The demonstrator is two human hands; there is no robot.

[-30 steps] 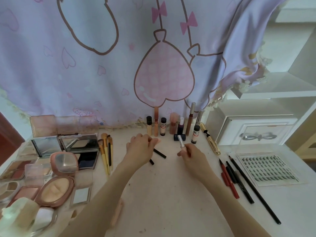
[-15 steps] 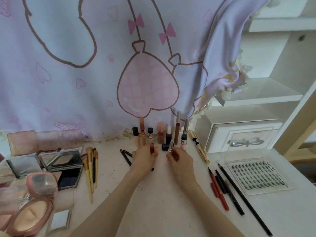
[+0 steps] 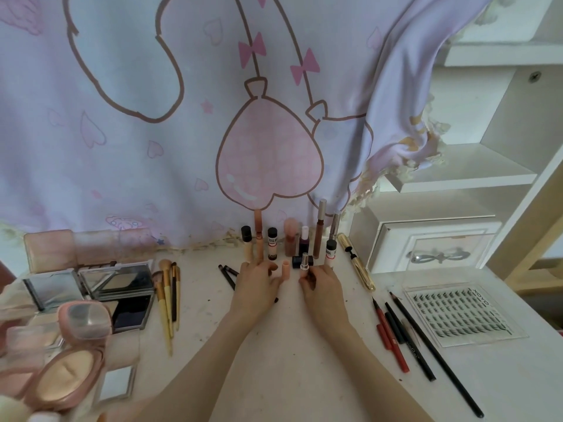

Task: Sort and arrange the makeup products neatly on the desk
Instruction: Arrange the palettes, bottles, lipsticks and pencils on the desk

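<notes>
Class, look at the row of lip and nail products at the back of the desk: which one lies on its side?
The gold tube at the row's right end; all the others stand upright.

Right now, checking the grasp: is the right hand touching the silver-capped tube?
Touching: in the head view the right hand pinches the silver-capped tube upright.

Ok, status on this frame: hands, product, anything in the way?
Right hand grips silver-capped tube upright. Left hand open, resting by small peach tube. Black case close behind.
</notes>
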